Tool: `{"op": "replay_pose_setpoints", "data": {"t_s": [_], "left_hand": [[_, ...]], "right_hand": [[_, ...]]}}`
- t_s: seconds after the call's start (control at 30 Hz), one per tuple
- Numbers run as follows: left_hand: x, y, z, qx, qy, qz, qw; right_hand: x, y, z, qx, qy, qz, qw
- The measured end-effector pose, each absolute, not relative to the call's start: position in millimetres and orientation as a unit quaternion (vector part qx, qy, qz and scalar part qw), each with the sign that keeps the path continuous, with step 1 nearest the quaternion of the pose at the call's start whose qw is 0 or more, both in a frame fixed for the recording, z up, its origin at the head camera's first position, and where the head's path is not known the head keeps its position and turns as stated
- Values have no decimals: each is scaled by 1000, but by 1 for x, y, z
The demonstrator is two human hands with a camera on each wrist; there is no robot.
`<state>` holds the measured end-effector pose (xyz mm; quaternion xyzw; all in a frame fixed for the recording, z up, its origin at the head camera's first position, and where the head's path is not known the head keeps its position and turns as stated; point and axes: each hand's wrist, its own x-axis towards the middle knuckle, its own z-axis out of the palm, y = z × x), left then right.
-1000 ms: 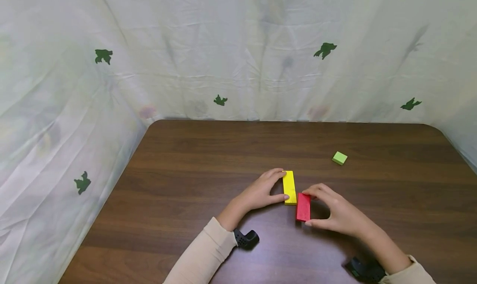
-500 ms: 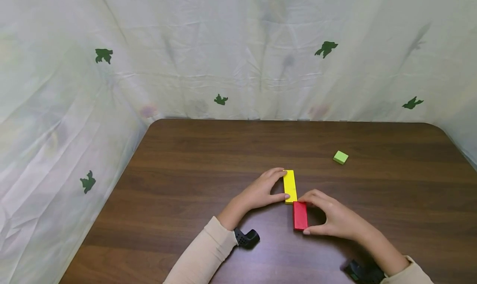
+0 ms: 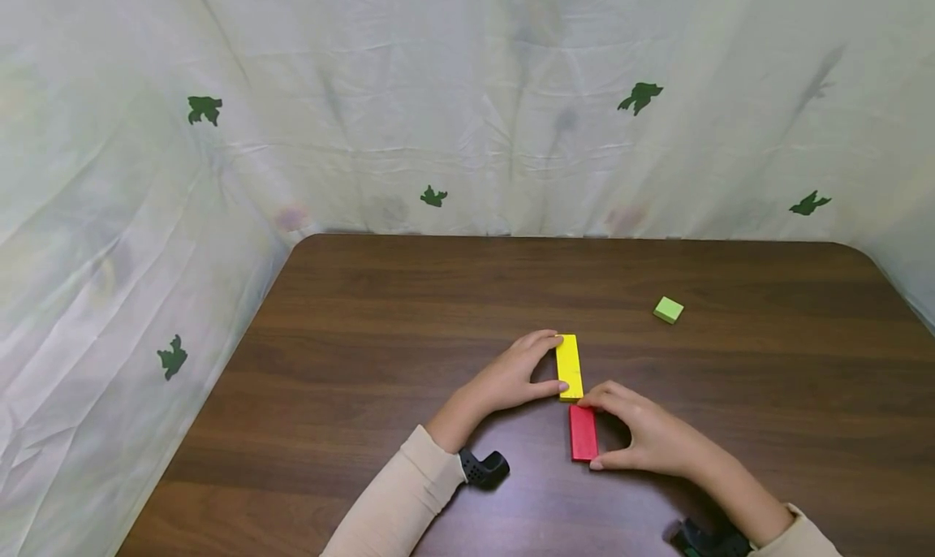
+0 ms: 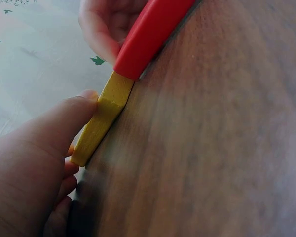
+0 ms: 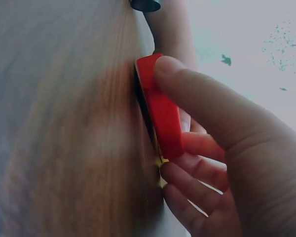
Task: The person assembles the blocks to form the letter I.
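Observation:
A yellow rectangular block (image 3: 569, 368) lies lengthwise on the table, pinched at its ends between the thumb and fingers of my left hand (image 3: 513, 376). Nearer to me is a red rectangular block (image 3: 583, 433), which my right hand (image 3: 650, 431) holds by its ends, thumb at the near one. The red block's far end sits just before the yellow block's near end, almost in line with it. From the left wrist, the red block (image 4: 150, 37) overlaps the yellow block's end (image 4: 116, 89); whether they touch I cannot tell. A dark gap or shadow runs under the red block (image 5: 163, 108).
A small light green block (image 3: 668, 310) lies farther back, right of both hands. The brown wooden table (image 3: 409, 297) has rounded far corners. Behind and left of it hangs a pale curtain (image 3: 351, 94) with green leaf shapes. Both wrists carry black cameras (image 3: 485, 469).
My right hand has brought the red block toward me and slightly left, from beside the yellow block's near end to just before it. The left hand and yellow block have stayed put.

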<state>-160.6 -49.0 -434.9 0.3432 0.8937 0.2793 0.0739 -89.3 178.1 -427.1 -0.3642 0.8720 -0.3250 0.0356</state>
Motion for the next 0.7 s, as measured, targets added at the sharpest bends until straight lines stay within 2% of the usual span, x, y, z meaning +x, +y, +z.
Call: {"op": "replay_pose_setpoints", "data": {"t_s": [0.7], "left_hand": [[-161, -49, -439, 346, 895, 275, 67]], "right_hand": [[-86, 180, -431, -375, 856, -355, 30]]}}
